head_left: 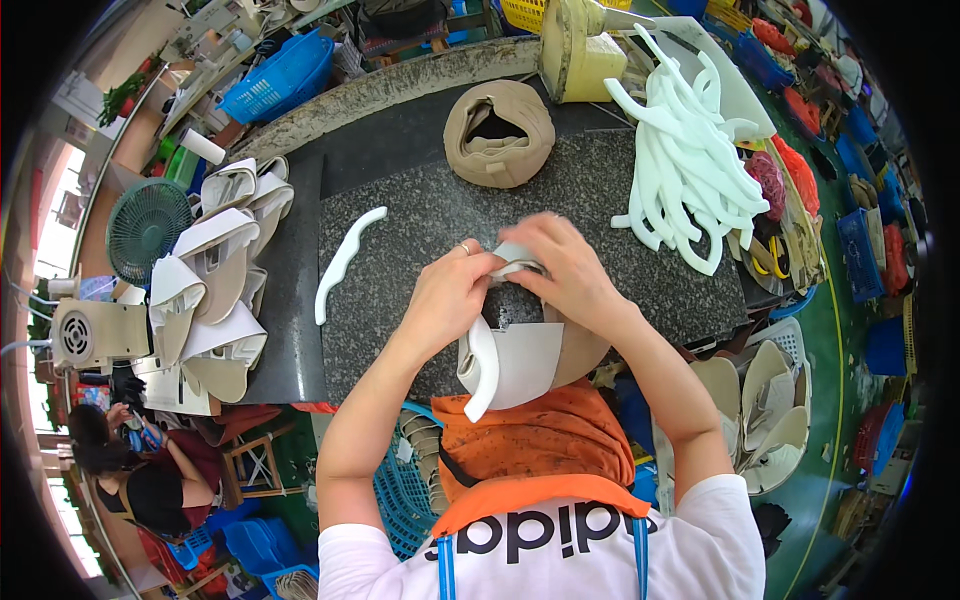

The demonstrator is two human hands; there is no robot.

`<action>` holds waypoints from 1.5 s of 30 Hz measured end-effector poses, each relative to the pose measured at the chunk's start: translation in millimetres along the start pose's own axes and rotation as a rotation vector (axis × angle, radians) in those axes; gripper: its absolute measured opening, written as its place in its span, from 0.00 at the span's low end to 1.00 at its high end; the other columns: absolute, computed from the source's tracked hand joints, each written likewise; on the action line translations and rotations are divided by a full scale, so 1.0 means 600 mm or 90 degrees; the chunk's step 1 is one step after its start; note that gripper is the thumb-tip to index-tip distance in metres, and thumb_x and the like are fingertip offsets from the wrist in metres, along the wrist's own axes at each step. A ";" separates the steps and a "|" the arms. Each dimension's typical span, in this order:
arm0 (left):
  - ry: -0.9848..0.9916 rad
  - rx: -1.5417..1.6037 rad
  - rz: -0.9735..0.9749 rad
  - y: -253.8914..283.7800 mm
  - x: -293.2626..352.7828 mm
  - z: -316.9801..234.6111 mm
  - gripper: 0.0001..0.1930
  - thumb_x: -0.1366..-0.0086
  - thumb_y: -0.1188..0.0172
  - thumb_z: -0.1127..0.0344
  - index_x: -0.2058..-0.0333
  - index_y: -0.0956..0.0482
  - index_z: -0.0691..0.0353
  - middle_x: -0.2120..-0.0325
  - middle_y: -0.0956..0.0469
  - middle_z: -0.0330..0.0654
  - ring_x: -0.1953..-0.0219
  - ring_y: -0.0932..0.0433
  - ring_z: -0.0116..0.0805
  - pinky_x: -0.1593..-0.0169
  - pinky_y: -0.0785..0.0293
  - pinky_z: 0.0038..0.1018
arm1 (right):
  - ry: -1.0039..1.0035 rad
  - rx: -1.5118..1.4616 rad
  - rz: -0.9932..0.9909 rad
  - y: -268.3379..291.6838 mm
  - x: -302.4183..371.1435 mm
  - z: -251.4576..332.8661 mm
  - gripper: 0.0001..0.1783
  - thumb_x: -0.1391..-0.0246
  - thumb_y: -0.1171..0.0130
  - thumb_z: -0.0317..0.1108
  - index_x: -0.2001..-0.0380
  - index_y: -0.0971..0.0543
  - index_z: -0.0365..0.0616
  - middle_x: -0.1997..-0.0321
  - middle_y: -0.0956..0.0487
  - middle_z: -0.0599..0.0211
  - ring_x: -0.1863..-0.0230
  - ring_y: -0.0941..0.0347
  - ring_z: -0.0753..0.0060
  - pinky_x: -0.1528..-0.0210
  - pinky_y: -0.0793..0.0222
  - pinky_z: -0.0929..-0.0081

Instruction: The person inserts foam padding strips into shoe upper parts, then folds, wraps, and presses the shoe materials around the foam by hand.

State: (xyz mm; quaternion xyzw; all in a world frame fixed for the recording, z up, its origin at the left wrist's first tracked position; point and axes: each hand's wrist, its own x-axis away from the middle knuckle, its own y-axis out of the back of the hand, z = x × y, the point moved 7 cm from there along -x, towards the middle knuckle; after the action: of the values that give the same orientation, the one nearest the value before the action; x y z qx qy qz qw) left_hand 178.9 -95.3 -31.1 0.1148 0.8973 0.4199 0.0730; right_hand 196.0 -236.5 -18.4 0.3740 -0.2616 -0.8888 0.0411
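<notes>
Over the near edge of the granite slab lies a shoe upper, pale grey on its inner side with some beige showing. My left hand, a ring on one finger, pinches the upper's far edge. From the right, my right hand closes on the same edge, its fingers slightly smeared by motion. A wavy white foam strip runs along the upper's left side, its loose end pointing toward me. What lies under my fingertips is partly hidden. Another foam strip rests on the slab to the left.
A pile of foam strips lies at the right, near yellow-handled scissors. Stacked uppers stand at the left beside a green fan. Behind my hands sits a round tan padded piece. Another person sits lower left.
</notes>
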 end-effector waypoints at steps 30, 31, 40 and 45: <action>0.014 0.575 -0.150 -0.103 0.083 -0.013 0.04 0.34 0.51 0.72 0.64 0.26 0.64 0.62 0.27 0.35 0.58 0.31 0.21 0.52 0.35 0.22 | -0.075 0.000 0.273 -0.016 0.001 -0.004 0.15 0.49 0.42 0.33 0.60 0.23 0.34 0.63 0.24 0.56 0.58 0.27 0.54 0.56 0.32 0.65; 0.064 0.572 -0.150 -0.099 0.090 -0.007 0.05 0.34 0.50 0.72 0.64 0.26 0.64 0.62 0.27 0.34 0.57 0.31 0.22 0.53 0.34 0.23 | -0.047 -0.026 0.260 -0.013 0.005 0.001 0.15 0.48 0.43 0.32 0.59 0.23 0.34 0.64 0.25 0.56 0.59 0.28 0.53 0.56 0.32 0.64; 0.089 0.132 -0.333 0.016 0.113 -0.018 0.13 0.44 0.38 0.69 0.67 0.34 0.63 0.66 0.23 0.48 0.69 0.23 0.44 0.65 0.28 0.32 | 0.018 -0.021 0.270 -0.034 0.009 0.034 0.12 0.51 0.42 0.29 0.62 0.24 0.37 0.66 0.27 0.59 0.62 0.30 0.54 0.59 0.32 0.62; 0.081 0.127 -0.330 0.027 0.089 -0.007 0.16 0.45 0.36 0.69 0.60 0.32 0.60 0.69 0.21 0.45 0.63 0.20 0.43 0.63 0.27 0.32 | 0.009 0.007 0.234 -0.035 0.012 0.031 0.12 0.53 0.42 0.27 0.62 0.23 0.37 0.66 0.26 0.58 0.63 0.29 0.54 0.60 0.32 0.65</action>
State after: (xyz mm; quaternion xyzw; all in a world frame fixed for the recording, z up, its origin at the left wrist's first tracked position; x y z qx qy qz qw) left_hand 129.0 -74.4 -17.8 -0.1383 0.9363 0.3036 0.1099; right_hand 180.8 -212.2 -22.9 0.3261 -0.3302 -0.8623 0.2027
